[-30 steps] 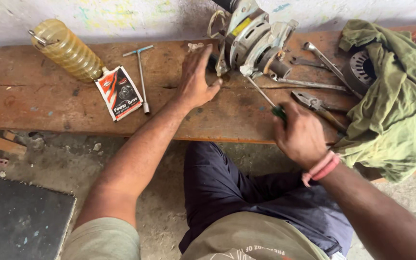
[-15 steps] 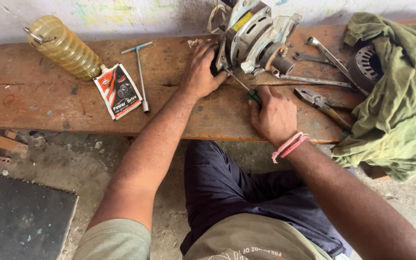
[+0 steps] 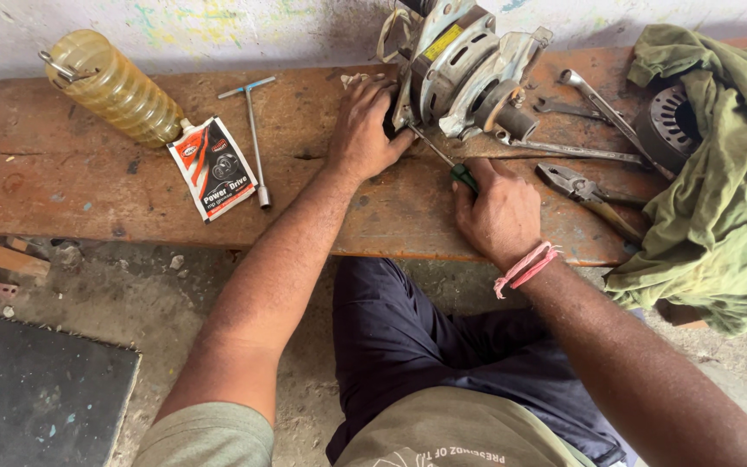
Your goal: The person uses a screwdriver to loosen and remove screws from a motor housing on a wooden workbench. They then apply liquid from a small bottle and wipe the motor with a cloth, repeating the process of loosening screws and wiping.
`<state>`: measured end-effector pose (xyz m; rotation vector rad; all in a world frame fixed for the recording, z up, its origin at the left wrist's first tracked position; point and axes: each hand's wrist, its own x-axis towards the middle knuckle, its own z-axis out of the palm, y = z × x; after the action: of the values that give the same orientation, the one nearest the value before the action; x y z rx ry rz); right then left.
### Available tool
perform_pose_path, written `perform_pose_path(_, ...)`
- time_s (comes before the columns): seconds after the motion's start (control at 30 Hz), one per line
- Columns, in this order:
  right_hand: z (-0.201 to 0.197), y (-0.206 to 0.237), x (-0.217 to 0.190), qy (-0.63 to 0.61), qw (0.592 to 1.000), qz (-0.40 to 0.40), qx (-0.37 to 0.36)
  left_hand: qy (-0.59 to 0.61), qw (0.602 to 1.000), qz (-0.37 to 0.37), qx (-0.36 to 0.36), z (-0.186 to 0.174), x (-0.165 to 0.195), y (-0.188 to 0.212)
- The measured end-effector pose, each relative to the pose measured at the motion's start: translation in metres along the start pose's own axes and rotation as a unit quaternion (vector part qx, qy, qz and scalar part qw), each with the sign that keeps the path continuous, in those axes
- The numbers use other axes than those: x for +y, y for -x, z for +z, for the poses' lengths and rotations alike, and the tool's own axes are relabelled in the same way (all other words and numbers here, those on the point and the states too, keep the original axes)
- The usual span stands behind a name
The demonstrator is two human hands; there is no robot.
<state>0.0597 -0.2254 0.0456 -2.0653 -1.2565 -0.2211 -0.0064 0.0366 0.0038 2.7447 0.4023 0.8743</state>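
The right hand (image 3: 499,212) is closed around a green-handled screwdriver (image 3: 443,160), its thin steel shaft angled up into the grey cast-metal motor housing (image 3: 464,65) at the bench's far edge; the left hand (image 3: 365,130) presses flat against that housing's left side. Around them lie steel pliers (image 3: 585,195) to the right and a ribbed plastic bottle (image 3: 114,86) of amber oil far left; the wooden bench (image 3: 62,186) is worn and stained.

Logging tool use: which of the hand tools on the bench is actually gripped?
The green-handled screwdriver, in the right hand; the T-handle wrench, pliers and spanner lie untouched.
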Motion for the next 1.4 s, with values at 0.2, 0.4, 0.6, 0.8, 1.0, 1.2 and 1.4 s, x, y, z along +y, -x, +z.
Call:
perform_pose_path(0.2, 0.000, 0.001, -0.001, 0.099, 0.984, -0.128, 0.077, -0.010, 1.000, 0.016, 0.016, 0.001, -0.001, 0.000)
perform_pose_path(0.4, 0.002, -0.012, -0.002, 0.012, 0.999, 0.023, -0.028, 0.009, 1.000, 0.015, -0.005, 0.003, -0.008, 0.000)
perform_pose_path(0.6, 0.011, -0.013, 0.000, 0.102, 0.994, 0.013, -0.046, -0.051, 0.995, 0.054, -0.067, 0.003, -0.020, -0.019)
perform_pose_path(0.8, 0.011, -0.013, 0.004, 0.114, 0.992, 0.019, -0.054, -0.084, 0.990, 0.081, -0.074, 0.006, -0.020, -0.026)
perform_pose_path(1.0, 0.008, -0.016, 0.004, 0.141, 0.984, 0.021, -0.102, -0.054, 0.995, 0.087, -0.009, 0.007, -0.008, -0.023)
perform_pose_path(1.2, 0.000, -0.024, -0.002, 0.150, 0.976, 0.050, -0.149, -0.059, 0.997, 0.047, -0.023, 0.011, 0.000, -0.019)
perform_pose_path(1.4, -0.004, -0.029, 0.000, 0.137, 0.974, 0.072, -0.163, -0.057, 0.996, 0.066, -0.009, 0.009, 0.001, -0.016)
